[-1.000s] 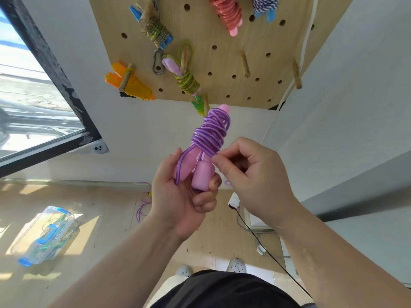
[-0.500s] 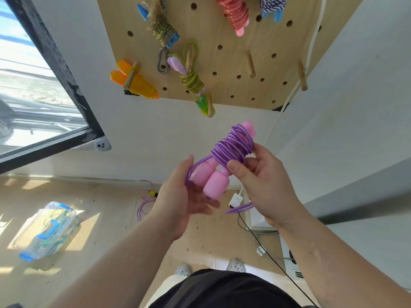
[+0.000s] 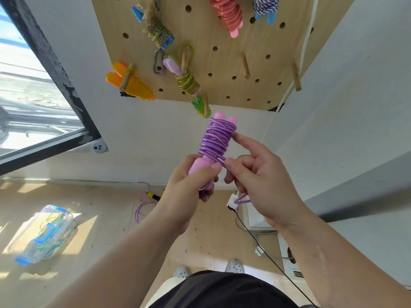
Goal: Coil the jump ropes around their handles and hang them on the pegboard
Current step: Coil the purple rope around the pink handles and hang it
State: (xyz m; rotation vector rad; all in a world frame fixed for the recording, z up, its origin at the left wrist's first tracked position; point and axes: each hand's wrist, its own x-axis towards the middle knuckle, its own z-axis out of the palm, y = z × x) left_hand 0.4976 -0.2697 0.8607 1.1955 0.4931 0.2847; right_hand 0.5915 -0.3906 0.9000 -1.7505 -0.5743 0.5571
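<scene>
— Pegboard (image 3: 224, 63) fills the top of the wall, biggest thing in shot. What's it carrying?
— Five wound ropes on pegs: an orange rope (image 3: 135, 87) at the lower left, a braided green rope (image 3: 159, 33) with blue handles, a yellow-green rope (image 3: 188, 82) with lilac handles, a coral rope (image 3: 229, 13) and a blue-and-white rope (image 3: 264, 5) cut off by the top edge. A steel clip (image 3: 158, 64) dangles among them, a small green bundle (image 3: 200, 106) sits on the lowest peg, and two wooden pegs (image 3: 244, 65) stick out on the right.
— And down on the floor?
— Clear plastic box (image 3: 64, 215) with blue latches, green cords (image 3: 52, 220) tangled inside.
— Now the main event!
— Purple jump rope (image 3: 216, 141) is up in front of the white wall, just below the pegboard's lower edge, its handle tips close to that green bundle. The cord is wound tight round two pink handles (image 3: 198, 165). Left hand (image 3: 186, 187) is clenched round the handles' lower ends. Right hand (image 3: 260, 181) has its forefinger (image 3: 242, 138) stretched out, tip touching the coil's right side, while thumb and the next finger pinch a strand at the coil's bottom. A short loop (image 3: 241, 200) of purple cord hangs under that palm.
— Anything else about?
— Loose purple cord with a yellow handle (image 3: 153, 195) by the skirting, a black cable (image 3: 266, 252) trailing past a white appliance (image 3: 255, 216), grey shoes (image 3: 234, 265) at the bottom.
</scene>
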